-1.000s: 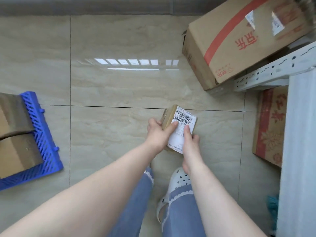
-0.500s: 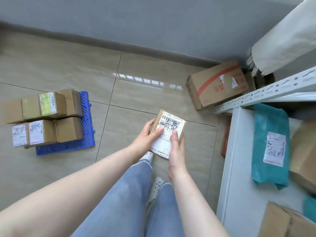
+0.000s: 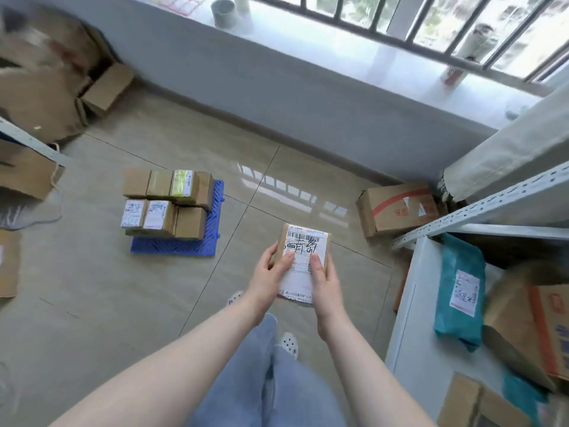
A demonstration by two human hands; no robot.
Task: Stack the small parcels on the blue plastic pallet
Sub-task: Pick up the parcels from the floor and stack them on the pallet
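Note:
I hold a small brown parcel [image 3: 304, 246] with a white barcode label in front of me, label up, its loose lower end hanging down. My left hand [image 3: 271, 271] grips its left side and my right hand [image 3: 323, 277] grips its right side, thumbs on the label. The blue plastic pallet [image 3: 212, 229] lies on the tiled floor to the left and further away. Several small brown parcels [image 3: 167, 203] are stacked on it in two layers, covering most of it.
A white metal shelf [image 3: 431, 303] at my right holds a teal mailer bag [image 3: 458, 288] and cardboard boxes. A red-striped box [image 3: 397, 208] lies on the floor by the wall. More boxes [image 3: 104, 90] sit at far left. My legs and white shoes are below.
My view has lifted and pulled back, so the pallet, the wall and the window now show. Both hands keep the same grip on the parcel.

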